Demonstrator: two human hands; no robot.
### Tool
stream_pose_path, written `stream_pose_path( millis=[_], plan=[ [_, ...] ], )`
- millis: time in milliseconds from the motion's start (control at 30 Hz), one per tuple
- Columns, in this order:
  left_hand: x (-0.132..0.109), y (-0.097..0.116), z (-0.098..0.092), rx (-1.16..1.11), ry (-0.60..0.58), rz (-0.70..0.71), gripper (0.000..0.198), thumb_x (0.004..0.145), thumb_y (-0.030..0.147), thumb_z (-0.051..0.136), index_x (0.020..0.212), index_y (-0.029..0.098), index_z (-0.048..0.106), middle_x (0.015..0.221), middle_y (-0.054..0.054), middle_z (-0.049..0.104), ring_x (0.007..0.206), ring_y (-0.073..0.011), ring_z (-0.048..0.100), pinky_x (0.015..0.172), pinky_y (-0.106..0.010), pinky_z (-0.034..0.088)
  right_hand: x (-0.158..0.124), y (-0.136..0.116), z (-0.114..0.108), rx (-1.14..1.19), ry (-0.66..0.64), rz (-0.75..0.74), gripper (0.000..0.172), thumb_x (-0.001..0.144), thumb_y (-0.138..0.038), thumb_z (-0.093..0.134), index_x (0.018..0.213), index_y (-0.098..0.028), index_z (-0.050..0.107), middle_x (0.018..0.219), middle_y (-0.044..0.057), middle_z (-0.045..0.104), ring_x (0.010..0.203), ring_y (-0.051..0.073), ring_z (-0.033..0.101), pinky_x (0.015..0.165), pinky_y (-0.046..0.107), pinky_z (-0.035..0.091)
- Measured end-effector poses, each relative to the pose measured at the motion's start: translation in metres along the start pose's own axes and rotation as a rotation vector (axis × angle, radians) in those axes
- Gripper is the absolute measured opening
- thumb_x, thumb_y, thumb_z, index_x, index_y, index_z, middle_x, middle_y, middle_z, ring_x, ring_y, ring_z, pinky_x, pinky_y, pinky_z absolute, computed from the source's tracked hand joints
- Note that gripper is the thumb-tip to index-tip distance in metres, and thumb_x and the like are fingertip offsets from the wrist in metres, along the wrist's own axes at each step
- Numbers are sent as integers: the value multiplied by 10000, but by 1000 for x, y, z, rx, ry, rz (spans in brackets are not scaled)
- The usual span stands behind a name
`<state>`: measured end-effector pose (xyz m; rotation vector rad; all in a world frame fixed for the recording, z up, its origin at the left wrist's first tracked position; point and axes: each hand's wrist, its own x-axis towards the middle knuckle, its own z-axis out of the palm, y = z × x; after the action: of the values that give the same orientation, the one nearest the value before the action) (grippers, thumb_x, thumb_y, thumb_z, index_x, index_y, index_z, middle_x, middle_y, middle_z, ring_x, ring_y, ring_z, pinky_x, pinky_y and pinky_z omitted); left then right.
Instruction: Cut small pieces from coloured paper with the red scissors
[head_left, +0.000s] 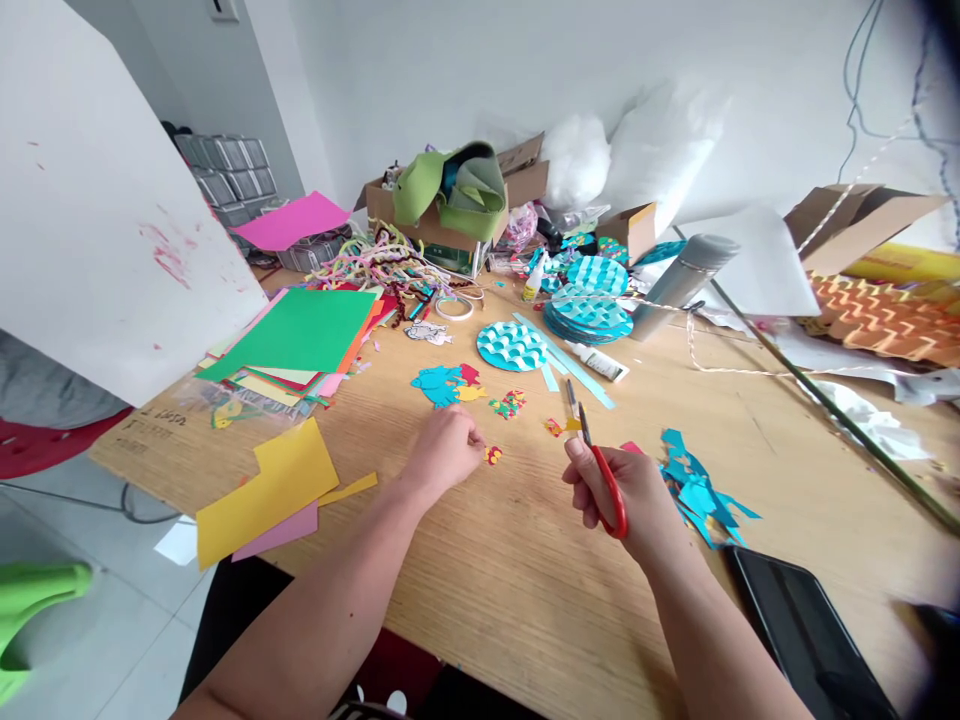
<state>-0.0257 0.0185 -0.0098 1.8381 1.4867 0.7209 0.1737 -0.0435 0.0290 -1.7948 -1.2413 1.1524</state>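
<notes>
The head view has the right hand (622, 485) closed around red-handled scissors (615, 500), their blades pointing away across the wooden table (487, 560). The left hand (446, 447) is curled with its fingers drawn in; whether it pinches anything cannot be told. Just beside its fingertips lies a small red-and-yellow cutout (493, 455), and directly beyond the hand sit blue paper shapes (436, 384). Crumpled blue scraps (694, 480) crowd the right wrist, while a dark phone (806, 620) lies alongside the right forearm. Yellow paper (270, 490) rests left of the left forearm, with a coloured paper stack (300, 335) behind it. Farther back, a patterned turquoise disc (512, 346), pale blue strips (574, 370) and a white tube (600, 362) lie before a pile of similar discs (589, 318). A grey bottle (686, 280) leans beside that pile, and a long green stem (832, 405) crosses the right side.
</notes>
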Motion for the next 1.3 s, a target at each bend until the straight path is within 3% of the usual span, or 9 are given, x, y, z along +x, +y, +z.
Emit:
stream_pose_path(
  millis=[167, 333, 467, 600, 767, 933, 1100, 1167, 1300],
  plan=[
    [1, 2, -2, 130, 98, 91, 120, 704, 79, 615, 738, 154, 703, 890, -100, 654, 881, -221, 596, 839, -339, 453, 0, 1, 0, 34, -9, -29, 571, 722, -700, 586, 592, -144, 595, 423, 15, 555, 306, 102, 504, 303, 184, 335],
    [4, 9, -4, -192, 110, 49, 168, 766, 117, 588, 894, 158, 688, 933, -75, 671, 808, -159, 586, 730, -264, 471, 0, 3, 2, 77, -23, -35, 599, 707, -739, 560, 598, -151, 583, 417, 10, 546, 291, 99, 485, 299, 190, 318],
    [1, 14, -3, -491, -18, 79, 337, 779, 186, 613, 1113, 157, 641, 1087, -97, 668, 918, -164, 595, 786, -260, 474, -6, 0, 4, 83, -107, -74, 565, 728, -712, 563, 595, -163, 561, 415, 3, 550, 292, 96, 487, 304, 182, 296],
    [-6, 18, 1, -742, -262, 176, 594, 757, 155, 646, 1329, 211, 498, 1289, -107, 582, 1166, -192, 529, 943, -309, 427, -11, -2, 6, 86, -257, -85, 555, 753, -687, 554, 590, -156, 566, 414, -9, 547, 294, 82, 479, 319, 167, 307],
    [-12, 22, 8, -881, -446, 85, 612, 718, 279, 741, 1285, 166, 539, 1090, -117, 669, 994, -193, 619, 887, -328, 455, -10, 4, 12, 142, -414, -79, 529, 749, -654, 592, 610, -143, 568, 411, -15, 539, 289, 67, 464, 316, 149, 287],
    [-12, 23, 13, -874, -447, -39, 419, 654, 367, 785, 973, 118, 676, 836, -72, 693, 785, -161, 635, 787, -296, 472, -5, 8, 17, 178, -448, -75, 635, 741, -760, 493, 605, -142, 553, 404, -20, 517, 266, 54, 421, 294, 149, 279],
    [-10, 19, 15, -852, -365, -77, 350, 660, 327, 764, 933, 126, 679, 826, -64, 686, 756, -153, 625, 753, -294, 486, -6, 7, 13, 152, -385, -113, 640, 749, -759, 485, 620, -137, 568, 411, -14, 527, 279, 62, 448, 302, 147, 284],
    [-9, 18, 12, -729, -333, -19, 300, 704, 263, 711, 972, 134, 671, 860, -66, 683, 771, -153, 615, 745, -289, 480, -5, 6, 10, 153, -335, -169, 618, 748, -740, 513, 623, -137, 574, 426, -5, 546, 299, 76, 479, 316, 159, 319],
    [-11, 17, 3, -102, -335, 288, 171, 667, 212, 711, 829, 167, 684, 855, -53, 662, 859, -198, 570, 772, -311, 442, 1, 8, 4, 113, -182, -271, 538, 772, -659, 576, 644, -137, 589, 484, 12, 586, 360, 93, 527, 360, 176, 364]
  ],
)
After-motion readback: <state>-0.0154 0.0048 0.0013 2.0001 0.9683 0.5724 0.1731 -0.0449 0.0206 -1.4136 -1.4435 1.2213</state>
